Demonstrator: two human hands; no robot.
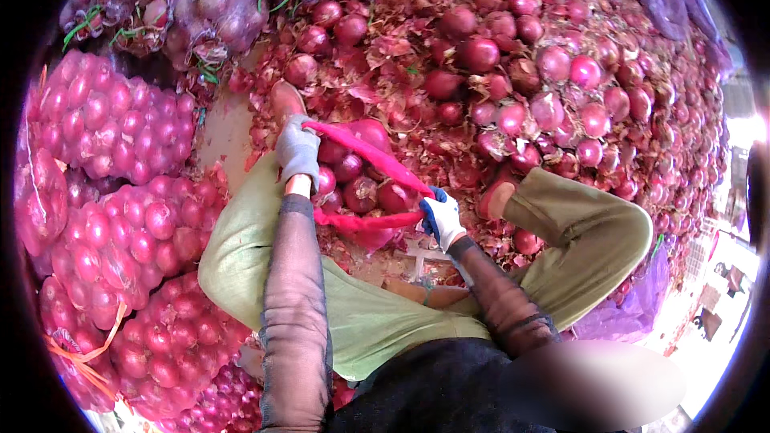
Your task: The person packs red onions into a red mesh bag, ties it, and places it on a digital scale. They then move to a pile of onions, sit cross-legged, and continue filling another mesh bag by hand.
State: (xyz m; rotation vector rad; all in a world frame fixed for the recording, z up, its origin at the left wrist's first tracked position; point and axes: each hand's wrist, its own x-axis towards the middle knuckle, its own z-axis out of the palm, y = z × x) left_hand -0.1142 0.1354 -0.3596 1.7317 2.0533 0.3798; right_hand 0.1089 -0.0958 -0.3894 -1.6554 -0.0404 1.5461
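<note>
Between my knees sits a pink mesh sack (385,159), its mouth stretched wide. Several red onions (361,193) show inside it. My left hand (299,147), in a grey glove, grips the rim on the left side. On the opposite side, my right hand (442,216), in a white glove with blue on the fingers, holds the gathered rim in its fist. The sack's lower part is mostly hidden by the rim and the onions.
Filled pink mesh sacks of onions (114,114) are stacked on the left; purple mesh sacks (210,6) lie at upper left. A heap of loose red onions (541,90) spreads across the right. Dry onion skins (391,66) cover the floor ahead. Purple netting (665,0) lies at upper right.
</note>
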